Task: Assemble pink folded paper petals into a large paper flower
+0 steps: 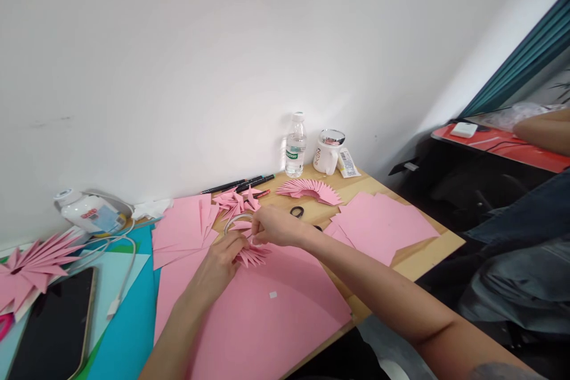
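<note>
Between my hands is a small folded pink paper piece with pointed pleats [253,256], above a large pink sheet [267,332]. My left hand [222,258] has its fingers closed on the left side of this pleated paper. From the right, my right hand [278,227] comes in with fingers pinched at its upper part; whether they hold something small is hidden. Behind the hands a pale ring, perhaps a tape roll [228,224], shows in part. On the large sheet lies a tiny white square [273,295].
A pleated pink arc [309,190], loose pink sheets [383,222], pens [249,183], a water bottle [295,145] and a mug [327,154] lie around. At left are a phone [56,323], a cable and a white bottle [89,212]. Another person's arm [543,130] is at far right.
</note>
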Tool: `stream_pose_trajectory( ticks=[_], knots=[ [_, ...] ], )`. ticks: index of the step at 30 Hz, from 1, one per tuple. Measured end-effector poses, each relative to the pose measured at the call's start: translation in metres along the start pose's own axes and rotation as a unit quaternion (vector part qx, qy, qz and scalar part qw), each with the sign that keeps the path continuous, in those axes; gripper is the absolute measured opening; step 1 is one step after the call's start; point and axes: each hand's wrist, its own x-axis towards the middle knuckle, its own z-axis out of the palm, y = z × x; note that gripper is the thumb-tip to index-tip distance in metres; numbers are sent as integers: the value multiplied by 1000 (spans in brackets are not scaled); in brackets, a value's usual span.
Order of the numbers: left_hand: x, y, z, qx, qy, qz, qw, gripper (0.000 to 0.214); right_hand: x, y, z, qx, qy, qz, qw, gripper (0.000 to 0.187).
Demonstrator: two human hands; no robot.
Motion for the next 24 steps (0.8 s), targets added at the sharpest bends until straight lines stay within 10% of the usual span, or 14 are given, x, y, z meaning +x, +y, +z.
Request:
stream_pose_trajectory(
  ticks=[24],
  knots=[
    [0,2,2,13,0,-2,1000,39,-8,-17,-10,-86,-67,30,994,17]
  ],
)
